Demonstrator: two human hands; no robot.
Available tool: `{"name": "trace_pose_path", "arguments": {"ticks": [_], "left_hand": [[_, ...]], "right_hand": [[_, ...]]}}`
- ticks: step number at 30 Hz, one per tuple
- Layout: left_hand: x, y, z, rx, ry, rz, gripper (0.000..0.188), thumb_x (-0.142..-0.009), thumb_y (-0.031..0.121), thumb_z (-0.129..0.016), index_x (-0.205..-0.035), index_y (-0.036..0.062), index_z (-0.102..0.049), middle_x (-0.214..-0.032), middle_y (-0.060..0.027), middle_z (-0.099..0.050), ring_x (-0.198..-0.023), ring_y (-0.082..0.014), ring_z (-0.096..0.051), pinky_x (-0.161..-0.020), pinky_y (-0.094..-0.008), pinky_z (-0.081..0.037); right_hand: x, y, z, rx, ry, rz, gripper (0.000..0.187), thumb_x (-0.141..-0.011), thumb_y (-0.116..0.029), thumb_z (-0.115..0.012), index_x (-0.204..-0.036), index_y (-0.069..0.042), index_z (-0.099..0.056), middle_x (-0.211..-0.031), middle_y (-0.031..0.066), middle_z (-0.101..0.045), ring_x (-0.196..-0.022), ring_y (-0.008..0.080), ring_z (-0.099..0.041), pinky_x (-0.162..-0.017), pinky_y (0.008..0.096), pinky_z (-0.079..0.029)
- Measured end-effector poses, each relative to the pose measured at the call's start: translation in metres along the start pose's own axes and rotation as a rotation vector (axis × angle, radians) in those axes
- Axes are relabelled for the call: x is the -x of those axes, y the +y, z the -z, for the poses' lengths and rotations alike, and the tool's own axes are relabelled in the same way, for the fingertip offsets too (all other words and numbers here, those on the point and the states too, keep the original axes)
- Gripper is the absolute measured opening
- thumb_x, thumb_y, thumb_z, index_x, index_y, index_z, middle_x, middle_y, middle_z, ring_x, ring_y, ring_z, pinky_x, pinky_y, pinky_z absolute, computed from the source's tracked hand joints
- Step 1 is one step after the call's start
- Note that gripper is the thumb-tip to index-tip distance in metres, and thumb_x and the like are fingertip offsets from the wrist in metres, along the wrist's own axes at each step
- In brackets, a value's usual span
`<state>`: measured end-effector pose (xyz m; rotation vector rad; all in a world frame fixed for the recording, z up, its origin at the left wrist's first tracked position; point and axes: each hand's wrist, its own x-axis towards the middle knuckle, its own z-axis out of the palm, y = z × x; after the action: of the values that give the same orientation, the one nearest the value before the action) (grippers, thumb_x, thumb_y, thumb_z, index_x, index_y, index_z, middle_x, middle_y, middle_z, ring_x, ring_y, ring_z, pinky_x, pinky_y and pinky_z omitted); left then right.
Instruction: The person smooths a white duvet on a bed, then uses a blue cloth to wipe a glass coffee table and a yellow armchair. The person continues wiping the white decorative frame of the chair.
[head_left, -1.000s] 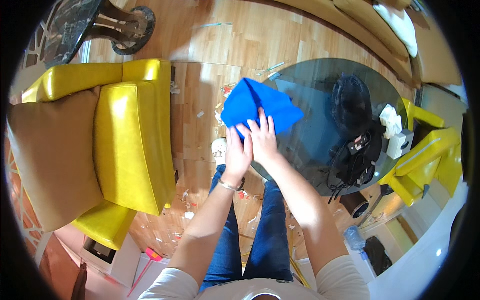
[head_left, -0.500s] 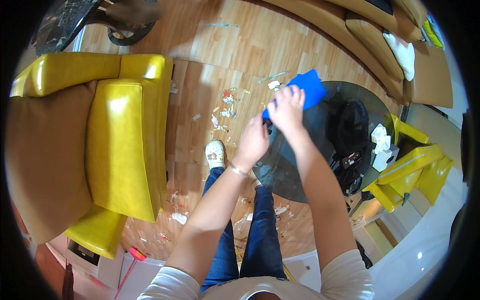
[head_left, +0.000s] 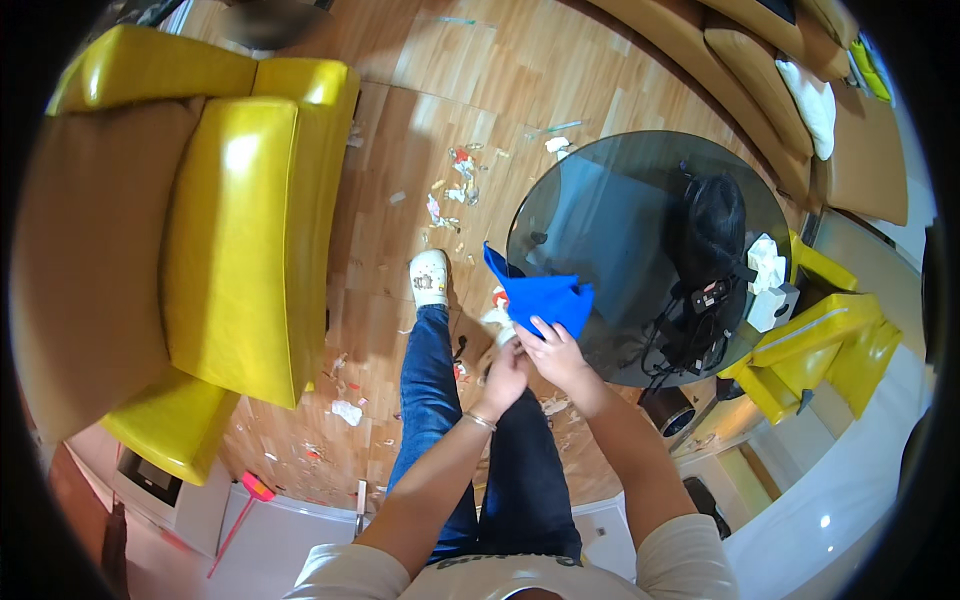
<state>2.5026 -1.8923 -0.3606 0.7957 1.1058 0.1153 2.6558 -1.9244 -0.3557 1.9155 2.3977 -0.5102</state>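
Note:
A bright blue cloth (head_left: pixel 545 303) hangs bunched over the near left rim of a round dark glass table (head_left: pixel 600 215). My right hand (head_left: pixel 553 357) grips its near edge, with the fingers lying over the fabric. Just left of it, my left hand (head_left: pixel 505 380) is curled with its fingertips close to my right hand. Whatever those curled fingers may hold is too blurred and hidden to make out. A small dark object lies on the tabletop near its left rim.
Scraps of litter (head_left: pixel 460 180) are scattered over the wooden floor. A yellow armchair (head_left: pixel 235 230) stands left, a tan sofa (head_left: pixel 755 100) far right. On the table are a black bag (head_left: pixel 712 225), cables and a tissue box (head_left: pixel 772 307). A pink broom (head_left: pixel 257 487) lies near left.
Both hands have drawn back toward me, bringing the blue cloth from over the far left part of the table to its near left rim. The cloth has folded over.

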Motion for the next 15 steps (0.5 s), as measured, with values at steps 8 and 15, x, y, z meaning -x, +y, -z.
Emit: {"name": "trace_pose_path", "arguments": {"ticks": [8,15], "left_hand": [[-0.073,0.083,0.019,0.107,0.290,-0.384,0.054,-0.106,0.021,-0.047,-0.155,0.0043,-0.034,-0.134,-0.0136,-0.057,-0.120,-0.0202,-0.054,-0.102,-0.0324,-0.043],[-0.064,0.080,-0.004,-0.318,0.390,-0.458,0.060,-0.106,0.024,-0.046,-0.157,-0.0009,-0.026,-0.157,-0.0265,-0.036,-0.146,-0.0362,-0.037,-0.118,-0.0395,-0.031]], "right_hand": [[-0.080,0.020,0.030,-0.136,0.106,-0.110,0.042,-0.081,-0.026,-0.070,-0.120,-0.012,-0.067,-0.154,0.0062,-0.044,-0.143,0.0372,-0.036,-0.109,0.0564,-0.035],[-0.065,0.001,0.019,-0.083,0.089,-0.284,0.058,-0.095,-0.027,-0.053,-0.151,-0.013,-0.043,-0.165,0.0011,-0.026,-0.152,0.0306,-0.023,-0.121,0.0512,-0.025]]}}
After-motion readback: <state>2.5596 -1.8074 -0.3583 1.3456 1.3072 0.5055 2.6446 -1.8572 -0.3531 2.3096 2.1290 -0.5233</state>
